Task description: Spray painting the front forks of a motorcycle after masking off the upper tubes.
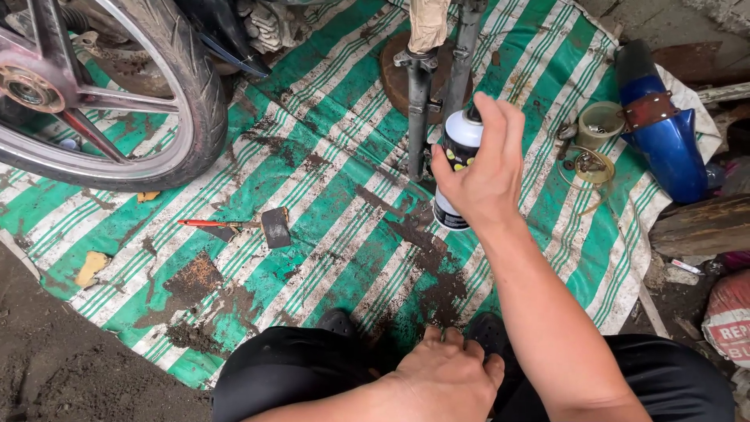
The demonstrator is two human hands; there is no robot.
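My right hand [486, 168] is wrapped around a white and black spray can [456, 152], held upright with a finger over its top. The can points toward two grey metal fork tubes [419, 101] that stand upright on the green and white striped tarp [328, 156]. My left hand [447, 373] rests flat on my knee, in black trousers, at the bottom of the view and holds nothing. Dark oily dirt stains the tarp under the tubes and in front of my shoes.
A motorcycle wheel [109, 101] with a black tyre stands at the top left. A red-handled screwdriver [207, 223] and a small dark pad [276, 227] lie mid-left. A blue fender [662, 125], a plastic cup [600, 123] and small parts sit at the right. Bare dirt borders the tarp.
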